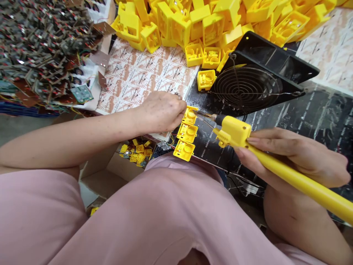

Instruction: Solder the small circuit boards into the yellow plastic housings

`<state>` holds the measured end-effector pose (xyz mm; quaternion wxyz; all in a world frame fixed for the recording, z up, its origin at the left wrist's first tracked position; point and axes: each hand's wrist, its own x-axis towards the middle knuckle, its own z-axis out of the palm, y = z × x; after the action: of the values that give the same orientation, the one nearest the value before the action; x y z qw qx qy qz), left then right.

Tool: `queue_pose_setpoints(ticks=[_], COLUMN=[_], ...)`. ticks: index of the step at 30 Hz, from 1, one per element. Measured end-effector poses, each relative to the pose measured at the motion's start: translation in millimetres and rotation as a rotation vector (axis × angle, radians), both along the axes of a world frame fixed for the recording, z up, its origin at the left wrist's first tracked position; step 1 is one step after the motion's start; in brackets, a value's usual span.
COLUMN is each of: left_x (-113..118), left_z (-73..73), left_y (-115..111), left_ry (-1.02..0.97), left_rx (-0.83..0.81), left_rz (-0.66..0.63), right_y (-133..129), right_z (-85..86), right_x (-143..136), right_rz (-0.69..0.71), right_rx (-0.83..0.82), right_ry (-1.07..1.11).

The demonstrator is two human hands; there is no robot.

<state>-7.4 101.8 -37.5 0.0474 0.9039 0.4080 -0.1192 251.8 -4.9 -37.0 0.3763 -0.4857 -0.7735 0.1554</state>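
Note:
My right hand (300,156) grips a yellow soldering iron (237,132) with a thin metal feed tube beside its tip. The tip reaches the farthest of three yellow plastic housings (191,115) lined up along the table's front edge. My left hand (165,110), a ring on one finger, is closed at that housing's left side; what its fingertips hold, if anything, is hidden. Nearer my body lie the middle housing (187,132) and the closest housing (184,150), open side up with round grilles showing. Thin wires stick out left of them.
A black fan (248,81) stands behind the iron. Yellow housings (182,25) are heaped at the back, with a single housing (206,80) by the fan. Wired circuit boards (46,48) pile up at left. Below the edge, a cardboard box (110,169) sits near more yellow pieces (139,152).

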Motion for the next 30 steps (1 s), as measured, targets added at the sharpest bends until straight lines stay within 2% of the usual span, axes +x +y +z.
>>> queue_pose_setpoints(ticks=[4,6,11,14,16,19,23,27,30], left_x=[-2.4,-9.0,-39.9,-50.3,-48.7,-38.3,-26.4,-23.4,-23.1], left_z=[-0.5,-2.4,-15.6,-24.7,-27.7,-26.8,-21.3,-15.4,-10.7], left_y=[-0.1,0.7,6.1,9.3,11.6,18.0,29.6,34.8,35.8], left_ry=[-0.02,-0.12,-0.568,-0.699,-0.732,-0.73,-0.573,-0.396,-0.327], left_rx=[-0.012,-0.056,-0.192,-0.275,-0.278,-0.23,-0.236,-0.218,-0.166], left_rz=[-0.003,0.019,0.147,0.272,0.331,0.352,0.268,0.177,0.139], right_y=[-8.4,-11.4,-8.3,-0.3,5.4,12.8,17.5,12.6,5.7], right_z=[-8.5,-13.7,-28.9,-38.6,-43.1,-46.1,-48.4,-50.6,-48.9], right_x=[-5.9,-9.9,-19.7,-24.3,-25.5,-23.2,-18.4,-19.2,-20.2], right_rz=[-0.166,-0.243,-0.286,-0.413,-0.504,-0.595,-0.699,-0.6,-0.474], right_rx=[0.206,0.195,0.165,0.181,0.141,0.054,0.06,0.236,0.202], right_ry=[0.072,0.155,0.44,0.638,0.746,0.8,0.854,0.723,0.575])
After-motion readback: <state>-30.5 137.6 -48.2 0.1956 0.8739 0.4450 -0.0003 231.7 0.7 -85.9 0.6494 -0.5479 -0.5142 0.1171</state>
